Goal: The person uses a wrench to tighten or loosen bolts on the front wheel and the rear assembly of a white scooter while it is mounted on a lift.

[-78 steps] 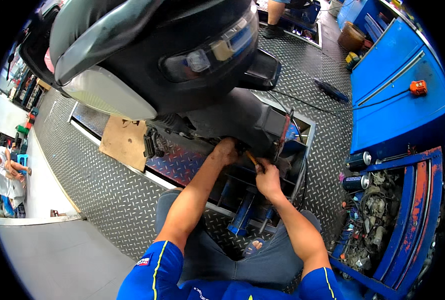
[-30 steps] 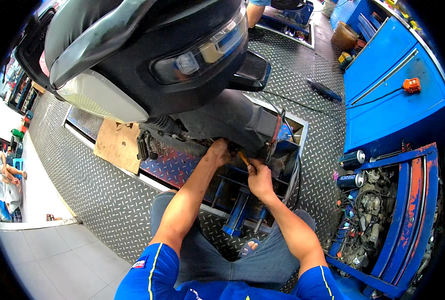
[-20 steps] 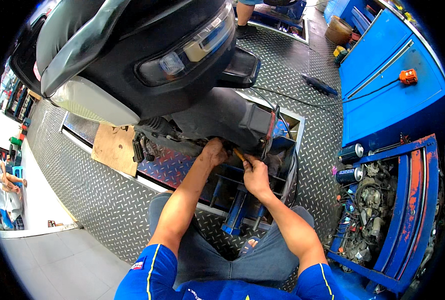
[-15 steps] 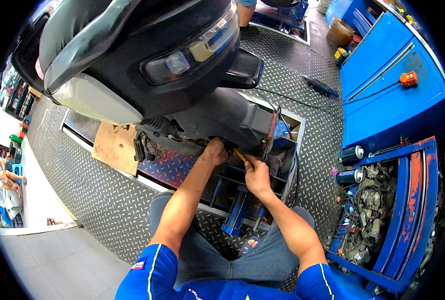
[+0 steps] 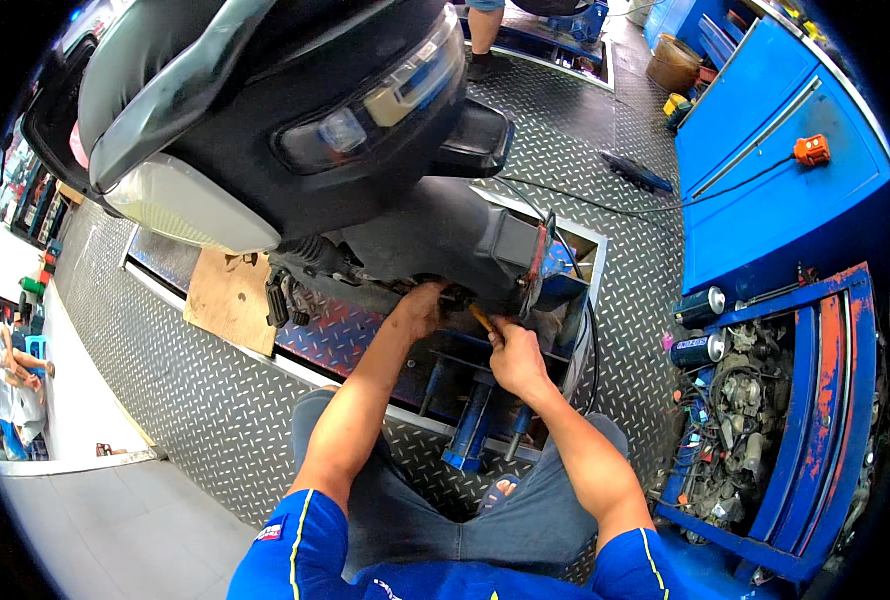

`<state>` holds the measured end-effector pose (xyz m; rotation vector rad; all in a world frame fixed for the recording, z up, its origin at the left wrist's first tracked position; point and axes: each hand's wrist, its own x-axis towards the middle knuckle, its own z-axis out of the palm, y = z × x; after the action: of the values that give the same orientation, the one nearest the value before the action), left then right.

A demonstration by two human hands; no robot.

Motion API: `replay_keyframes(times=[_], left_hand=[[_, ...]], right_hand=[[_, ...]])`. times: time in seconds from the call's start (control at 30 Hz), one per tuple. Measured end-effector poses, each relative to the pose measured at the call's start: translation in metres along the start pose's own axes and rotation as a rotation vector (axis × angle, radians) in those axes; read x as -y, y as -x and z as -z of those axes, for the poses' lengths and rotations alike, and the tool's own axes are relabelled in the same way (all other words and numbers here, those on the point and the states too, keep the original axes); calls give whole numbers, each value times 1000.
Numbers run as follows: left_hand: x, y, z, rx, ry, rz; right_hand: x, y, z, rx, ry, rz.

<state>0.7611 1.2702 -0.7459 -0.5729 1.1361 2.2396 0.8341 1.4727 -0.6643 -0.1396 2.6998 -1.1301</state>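
Observation:
The rear of a black scooter (image 5: 365,200) fills the upper middle, and both my hands are at its low underside. My left hand (image 5: 423,308) reaches in beneath the rear fender (image 5: 445,225); its fingertips are hidden in the dark gap there. To its right, my right hand (image 5: 517,355) is closed round a tool with a yellow handle (image 5: 482,318), which slants up and left toward the same gap. The tool's working end is out of sight, so its kind does not show.
Below my hands lies an open pit with a blue lift post (image 5: 471,430). On the right stand a blue-framed cart (image 5: 815,420) of used parts, two spray cans (image 5: 700,348), and a blue cabinet (image 5: 775,170) with an orange pendant control (image 5: 812,150). A cardboard sheet (image 5: 227,300) lies left. Other people are farther off.
My left hand has drawn back slightly down and left. My right hand keeps its hold on the yellow-handled tool, nearly in place. The whole view has shifted a little.

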Motion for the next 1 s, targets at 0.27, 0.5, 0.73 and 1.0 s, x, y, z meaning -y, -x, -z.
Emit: replay_keyframes(times=[0.27, 0.5, 0.73, 1.0], left_hand=[[2, -3, 4, -63, 37, 7], [38, -51, 73, -155, -1293, -437], [26, -14, -6, -242, -2115, -331], [82, -71, 49, -429, -1474, -341]], right_hand=[[-2, 4, 19, 101, 221, -64], [-4, 5, 16, 186, 348, -36], [-26, 9, 14, 248, 385, -65], [-14, 5, 12, 291, 366, -31]])
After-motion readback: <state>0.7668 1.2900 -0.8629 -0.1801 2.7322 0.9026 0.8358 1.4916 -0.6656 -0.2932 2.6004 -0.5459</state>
